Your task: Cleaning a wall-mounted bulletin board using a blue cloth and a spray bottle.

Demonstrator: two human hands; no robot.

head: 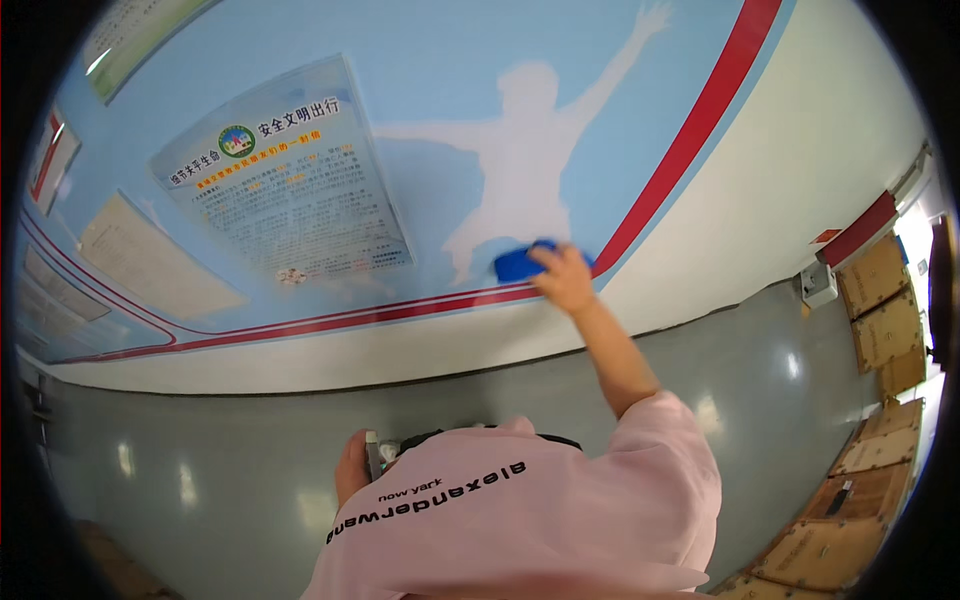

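Note:
My right hand (568,277) reaches out to a painted wall and presses a blue cloth or pad (517,264) flat against it. The blue thing is slightly blurred, so its exact kind is unclear. It lies over the lower edge of a white silhouette of a figure with raised arms (525,161), just above a red stripe (465,302). Low at my left side, my left hand (351,469) is wrapped around a small grey-white object (373,454). My pink shirt hides part of that hand and whatever lies below the object.
A printed poster (289,180) bearing writing hangs left of the silhouette, with a paper sheet (154,259) farther left. The grey floor (247,427) meets the wall below. Several wooden crates (885,330) stand at right, near a white box (817,283) by the wall.

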